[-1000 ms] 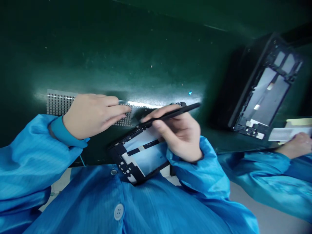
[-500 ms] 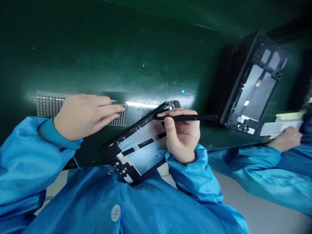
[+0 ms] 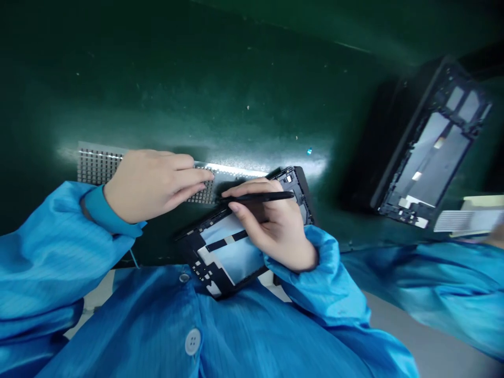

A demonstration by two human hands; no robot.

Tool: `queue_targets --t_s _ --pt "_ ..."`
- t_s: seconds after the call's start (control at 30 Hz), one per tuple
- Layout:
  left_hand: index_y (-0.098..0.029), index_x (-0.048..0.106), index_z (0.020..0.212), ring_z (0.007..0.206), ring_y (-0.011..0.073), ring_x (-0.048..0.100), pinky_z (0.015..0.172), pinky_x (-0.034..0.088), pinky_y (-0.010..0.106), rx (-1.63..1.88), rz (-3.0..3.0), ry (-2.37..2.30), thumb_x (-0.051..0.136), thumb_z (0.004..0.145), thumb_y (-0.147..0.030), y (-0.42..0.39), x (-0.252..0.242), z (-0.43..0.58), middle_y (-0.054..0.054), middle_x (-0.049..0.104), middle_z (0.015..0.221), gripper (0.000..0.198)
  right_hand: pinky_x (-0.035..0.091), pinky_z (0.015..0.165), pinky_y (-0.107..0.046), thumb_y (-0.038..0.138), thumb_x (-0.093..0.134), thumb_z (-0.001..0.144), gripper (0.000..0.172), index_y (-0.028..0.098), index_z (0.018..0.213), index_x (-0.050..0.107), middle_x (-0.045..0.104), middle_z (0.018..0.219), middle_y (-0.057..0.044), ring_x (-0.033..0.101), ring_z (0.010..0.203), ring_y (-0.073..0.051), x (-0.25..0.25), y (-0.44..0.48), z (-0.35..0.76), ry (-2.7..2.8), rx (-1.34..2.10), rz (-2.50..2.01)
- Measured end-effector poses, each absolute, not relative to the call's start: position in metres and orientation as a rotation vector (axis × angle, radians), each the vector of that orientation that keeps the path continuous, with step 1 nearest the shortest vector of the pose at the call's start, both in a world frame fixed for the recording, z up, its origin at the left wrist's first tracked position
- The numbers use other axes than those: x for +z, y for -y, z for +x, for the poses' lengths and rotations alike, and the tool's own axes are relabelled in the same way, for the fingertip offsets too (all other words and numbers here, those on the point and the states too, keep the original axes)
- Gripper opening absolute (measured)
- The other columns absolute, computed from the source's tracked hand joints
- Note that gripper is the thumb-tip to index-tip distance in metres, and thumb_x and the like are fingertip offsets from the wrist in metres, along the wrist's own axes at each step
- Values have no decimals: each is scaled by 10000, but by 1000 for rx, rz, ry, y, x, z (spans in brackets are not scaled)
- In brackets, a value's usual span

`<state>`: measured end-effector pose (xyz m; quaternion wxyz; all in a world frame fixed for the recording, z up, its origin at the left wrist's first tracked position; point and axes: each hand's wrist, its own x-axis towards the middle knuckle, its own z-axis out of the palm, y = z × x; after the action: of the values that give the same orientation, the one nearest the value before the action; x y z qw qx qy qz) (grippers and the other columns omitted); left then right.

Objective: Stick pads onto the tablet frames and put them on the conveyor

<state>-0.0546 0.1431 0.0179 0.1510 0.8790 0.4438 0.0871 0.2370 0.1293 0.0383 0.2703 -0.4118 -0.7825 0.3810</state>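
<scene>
My left hand (image 3: 155,184) lies over a clear sheet (image 3: 98,165) with rows of small dark square pads. Its index finger and thumb are close together on the sheet, and its other fingers are curled. Slim black tweezers (image 3: 260,197) are pinched in my right hand (image 3: 275,226), their tip pointing left near the sheet's pads. Beneath that hand, a black phone frame (image 3: 232,257) leans tilted between the table edge and my body, open side up. A dark strip crosses its pale inner area. My right hand covers part of the frame.
Right of me stands a stack of similar phone frames (image 3: 425,152) on the green table (image 3: 177,94). A striped white sheet (image 3: 452,220) lies beyond it, near a co-worker's sleeve (image 3: 433,283). A tiny blue bit (image 3: 309,151) sits on the table.
My right hand has moved the tweezers left, from over the phone frame's upper edge to beside the pad sheet. My left hand stays on the sheet. The whole view has shifted slightly.
</scene>
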Motion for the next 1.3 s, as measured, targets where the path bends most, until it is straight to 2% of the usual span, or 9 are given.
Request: queue_targets --t_s 0.13,0.4,0.5,0.6,0.73,0.87,1.0,1.17,1.3 --pt "-358 885 1408 878 240 819 591 387 361 272 2546 -1258 499 1249 -446 -143 17 -54 44 861 952 427 685 1028 -548 238 791 1153 150 300 1288 772 929 1219 -68 887 1165 -310 35 -128 236 2088 1047 -1143" --pt "-379 890 1407 898 252 809 639 443 361 274 2434 -1271 527 1232 -476 -145 15 -56 51 858 973 415 679 1016 -520 211 797 1149 121 279 1249 802 939 1198 -61 896 1122 -290 33 -130 231 2122 1016 -1126" --pt "-383 893 1416 943 273 810 704 498 356 244 2352 -1300 522 1225 -501 -147 18 -57 57 853 1021 434 703 1042 -504 246 815 1149 64 277 1204 825 937 1192 -50 902 1124 -275 35 -131 233 1943 1213 -1117" --pt "-320 869 1453 940 280 802 758 565 371 262 2268 -1304 474 1237 -553 -136 33 -52 66 834 1039 507 736 903 -429 362 834 1155 75 300 1198 832 922 1102 -29 892 1006 -246 40 -122 257 1471 1372 -1117" --pt "-178 809 1400 1008 316 811 805 636 417 326 2305 -1391 403 1252 -647 -90 56 -27 122 803 1113 638 606 639 -325 420 900 1097 126 312 1111 836 853 975 -10 749 775 -195 40 -84 315 1142 1049 -1300" --pt "-49 693 1504 1085 431 777 839 670 543 152 2480 -1450 340 1210 -771 -49 54 4 242 753 1235 856 615 710 -310 344 840 1141 68 304 1134 786 818 980 -15 759 854 -189 29 -38 354 1181 899 -1440" --pt "51 616 1534 1096 464 742 858 676 596 100 2544 -1460 287 1210 -758 -42 42 16 287 716 1237 932 666 808 -347 320 730 1206 17 309 1214 719 812 1060 -29 811 970 -205 13 -19 360 1368 914 -1436" --pt "-3 590 1562 1130 472 727 893 689 629 83 2518 -1455 254 1197 -790 -49 42 12 268 710 1247 931 695 882 -369 279 696 1221 63 315 1272 699 809 1115 -38 833 1050 -211 3 -23 356 1392 899 -1356" --pt "-36 569 1581 1135 469 729 909 692 635 82 2500 -1441 271 1182 -821 -51 43 10 248 701 1240 930 696 837 -360 283 699 1222 69 319 1280 691 814 1126 -41 833 1027 -213 3 -24 358 1394 918 -1354"
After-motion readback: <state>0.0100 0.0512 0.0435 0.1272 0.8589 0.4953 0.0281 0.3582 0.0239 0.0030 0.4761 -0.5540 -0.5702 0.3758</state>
